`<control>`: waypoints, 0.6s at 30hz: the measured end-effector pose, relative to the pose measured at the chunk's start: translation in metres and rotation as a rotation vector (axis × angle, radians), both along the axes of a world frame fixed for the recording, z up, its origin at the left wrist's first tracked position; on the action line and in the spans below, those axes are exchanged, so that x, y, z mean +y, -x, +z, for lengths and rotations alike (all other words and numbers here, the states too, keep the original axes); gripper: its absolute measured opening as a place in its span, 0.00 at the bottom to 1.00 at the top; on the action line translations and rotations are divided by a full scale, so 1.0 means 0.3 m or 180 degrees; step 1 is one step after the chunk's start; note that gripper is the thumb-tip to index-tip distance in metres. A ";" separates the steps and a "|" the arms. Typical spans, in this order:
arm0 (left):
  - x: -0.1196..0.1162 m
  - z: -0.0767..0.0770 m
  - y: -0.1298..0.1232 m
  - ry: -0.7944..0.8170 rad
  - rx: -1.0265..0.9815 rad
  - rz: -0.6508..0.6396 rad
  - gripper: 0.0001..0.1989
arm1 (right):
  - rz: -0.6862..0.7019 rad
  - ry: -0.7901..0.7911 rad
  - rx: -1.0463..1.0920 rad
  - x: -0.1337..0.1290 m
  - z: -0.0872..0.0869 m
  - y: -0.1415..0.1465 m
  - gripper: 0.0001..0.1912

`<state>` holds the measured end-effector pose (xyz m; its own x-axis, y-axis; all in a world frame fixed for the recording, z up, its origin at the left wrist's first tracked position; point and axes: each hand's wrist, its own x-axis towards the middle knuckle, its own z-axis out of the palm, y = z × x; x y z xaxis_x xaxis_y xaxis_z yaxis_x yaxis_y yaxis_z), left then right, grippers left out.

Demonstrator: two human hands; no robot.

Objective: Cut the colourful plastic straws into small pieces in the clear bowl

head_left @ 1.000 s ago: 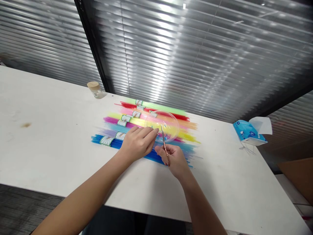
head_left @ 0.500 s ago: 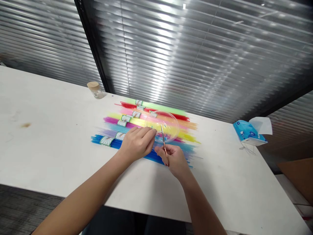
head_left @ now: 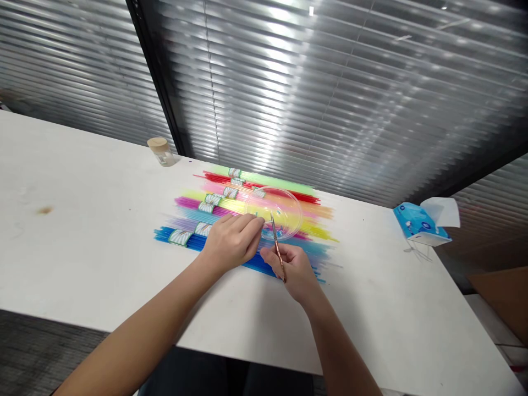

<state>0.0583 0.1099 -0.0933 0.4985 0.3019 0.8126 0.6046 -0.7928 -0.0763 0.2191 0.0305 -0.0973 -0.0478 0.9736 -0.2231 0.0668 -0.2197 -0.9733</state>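
In my right hand [head_left: 295,269] is a slim pair of scissors [head_left: 276,245] with coppery handles, its blades pointing up and away over a clear round plastic dish [head_left: 298,221]. My left hand [head_left: 234,242] is closed, knuckles up, just left of the blades. A pale thin tip seems to show at its fingertips, but what it holds is too small to make out. Small blue cut pieces [head_left: 279,231] lie in the dish. Under the dish and both hands spread bundles of thin coloured plastic sticks, among them dark blue sticks [head_left: 259,264] and red sticks [head_left: 305,196].
Patterned paper bands [head_left: 180,237] wrap the bundles near their left ends. A jar with a wooden lid [head_left: 160,151] stands at the back left of the white table [head_left: 91,236]. A blue tissue box [head_left: 421,224] sits at the right. Grey blinds [head_left: 264,99] rise behind the table.
The scissors have shifted very slightly, their blade tips a little lower and to the left. Both hands keep nearly the same place.
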 end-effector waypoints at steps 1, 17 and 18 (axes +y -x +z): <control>0.000 0.000 0.000 0.0008 0.0005 0.0006 0.05 | -0.0010 -0.0014 -0.0018 0.000 0.000 0.000 0.26; -0.004 0.000 0.003 -0.0044 -0.0050 0.0253 0.09 | -0.0278 -0.0138 -0.0122 0.000 0.015 -0.009 0.27; -0.005 0.002 0.004 -0.0034 -0.0061 0.0275 0.09 | -0.0297 -0.0133 -0.0149 -0.001 0.019 -0.011 0.27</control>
